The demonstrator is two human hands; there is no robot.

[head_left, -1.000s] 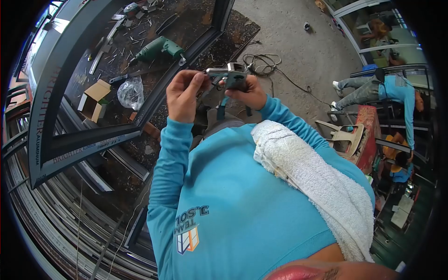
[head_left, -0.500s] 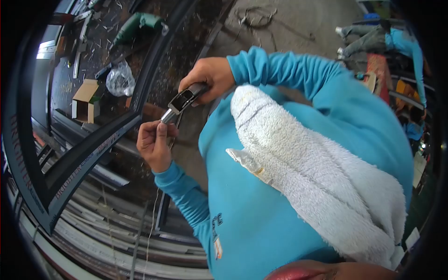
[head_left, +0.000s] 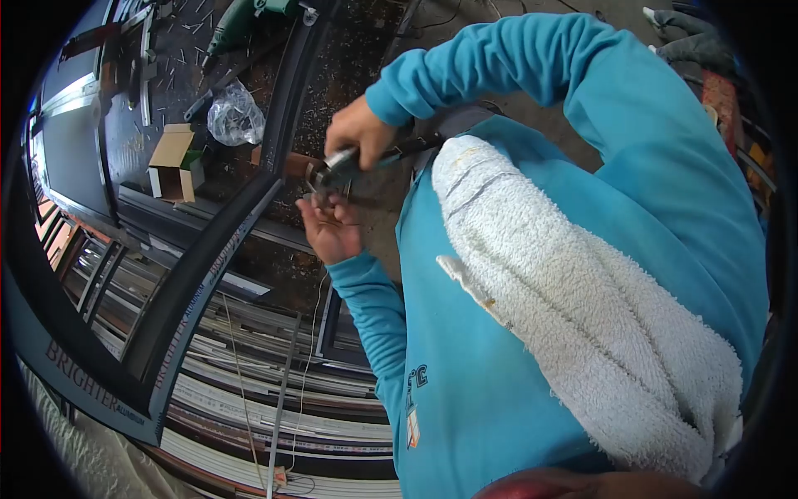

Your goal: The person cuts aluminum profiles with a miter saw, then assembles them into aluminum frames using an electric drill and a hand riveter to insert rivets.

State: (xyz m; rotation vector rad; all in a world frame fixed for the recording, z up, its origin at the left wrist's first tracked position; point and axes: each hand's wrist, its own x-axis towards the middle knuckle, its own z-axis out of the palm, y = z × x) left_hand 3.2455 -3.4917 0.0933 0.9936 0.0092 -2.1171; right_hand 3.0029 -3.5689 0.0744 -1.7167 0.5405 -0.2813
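Note:
My right hand (head_left: 359,133) is closed around a hand riveter (head_left: 332,166), with its metal head toward my left and a dark handle stretching back toward my body. My left hand (head_left: 334,233) is just below the riveter's head, palm up, with fingers and thumb bent together at its tip. Blur and the tool hide what those fingers hold. Beside both hands runs a dark aluminium frame (head_left: 218,218) with printed protective film along its edge.
On the dark work surface are an open cardboard box (head_left: 176,166), a clear plastic bag (head_left: 236,115), a green power drill (head_left: 241,25) and scattered metal bits. Long metal profiles (head_left: 241,382) lie stacked below the frame. A white towel (head_left: 573,283) hangs over my chest.
The riveter has turned in my right hand, its handle now pointing back toward my body. My left fingers remain by its tip. The whole view has shifted, and the frame appears nearer.

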